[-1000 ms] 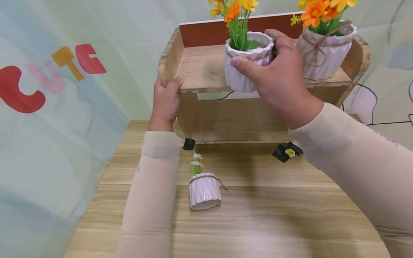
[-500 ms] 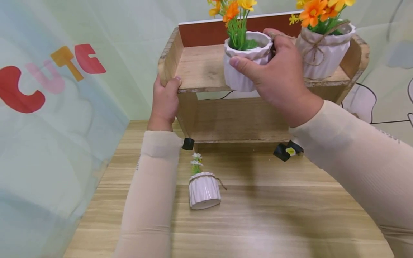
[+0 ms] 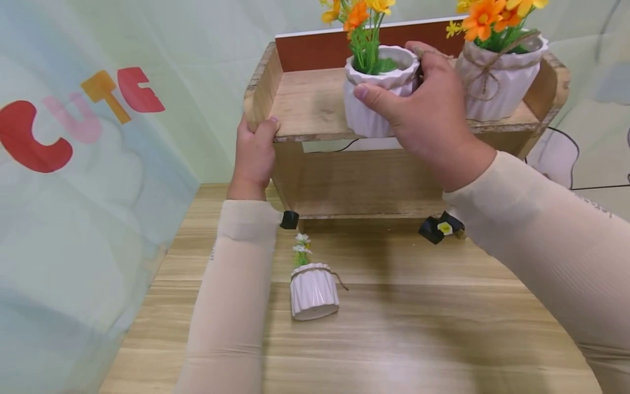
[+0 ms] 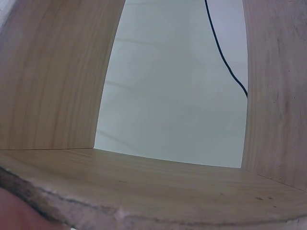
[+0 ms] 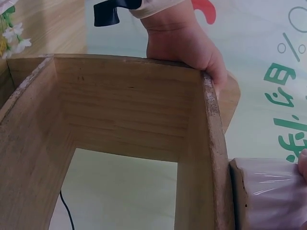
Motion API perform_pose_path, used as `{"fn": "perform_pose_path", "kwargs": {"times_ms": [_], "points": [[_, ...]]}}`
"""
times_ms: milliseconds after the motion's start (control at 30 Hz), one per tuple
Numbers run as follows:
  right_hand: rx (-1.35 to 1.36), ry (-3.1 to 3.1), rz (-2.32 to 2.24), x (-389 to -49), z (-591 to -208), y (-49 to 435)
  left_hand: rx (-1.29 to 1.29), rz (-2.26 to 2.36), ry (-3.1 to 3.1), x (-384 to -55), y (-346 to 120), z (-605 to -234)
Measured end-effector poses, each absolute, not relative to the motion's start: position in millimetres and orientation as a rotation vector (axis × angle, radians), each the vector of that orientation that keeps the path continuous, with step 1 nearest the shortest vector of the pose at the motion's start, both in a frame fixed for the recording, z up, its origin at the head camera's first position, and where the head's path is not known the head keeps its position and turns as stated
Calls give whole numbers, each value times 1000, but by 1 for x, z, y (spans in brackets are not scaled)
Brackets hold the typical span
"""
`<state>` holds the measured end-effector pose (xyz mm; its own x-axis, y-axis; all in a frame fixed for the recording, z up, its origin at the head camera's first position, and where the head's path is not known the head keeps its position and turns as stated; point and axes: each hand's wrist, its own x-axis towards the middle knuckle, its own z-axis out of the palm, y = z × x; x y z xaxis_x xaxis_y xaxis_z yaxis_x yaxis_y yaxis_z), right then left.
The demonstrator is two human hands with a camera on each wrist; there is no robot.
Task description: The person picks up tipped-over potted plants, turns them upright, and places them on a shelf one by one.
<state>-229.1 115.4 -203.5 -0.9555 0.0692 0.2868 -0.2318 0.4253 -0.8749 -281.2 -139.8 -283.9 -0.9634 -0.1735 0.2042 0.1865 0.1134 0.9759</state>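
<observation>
My right hand (image 3: 433, 109) grips a white fluted flowerpot (image 3: 374, 112) with orange and yellow flowers, thumb on its front and fingers behind. The pot sits upright at the front edge of the wooden shelf unit (image 3: 310, 104), its base slightly over the edge. With the thumb on top, my left hand (image 3: 253, 153) holds the unit's upper left corner; the right wrist view shows the same left hand (image 5: 187, 45) there. A second similar pot (image 3: 499, 82) stands at the right end of the top board. On its side on the table lies a smaller pot (image 3: 313, 293) with white flowers.
The unit stands on a wood-grain table (image 3: 394, 339), its open back showing pale cloth (image 4: 172, 96) and a dark line. A lower board (image 3: 364, 183) spans beneath the top one. Printed cloth (image 3: 74, 230) hangs at the left.
The gripped pot has shifted slightly back on the top board with my right hand. My left hand keeps its hold on the corner, and the lying pot stays put.
</observation>
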Motion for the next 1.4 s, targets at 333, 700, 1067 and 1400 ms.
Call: {"fn": "perform_pose_path", "kwargs": {"times_ms": [333,700,1067,1400], "points": [[169,-2387,1528,-227,-206,117,-16,-1936,-2129,-282,-139,-283],[156,-2347,1592,-224,-206,116,-48,-1945,-2105,-282,-140,-285],[174,-2341,1733,-216,-213,123,-45,-1941,-2125,-282,-139,-284],[188,-2381,1695,-212,-214,126,-33,-1934,-2124,-281,-141,-284]]}}
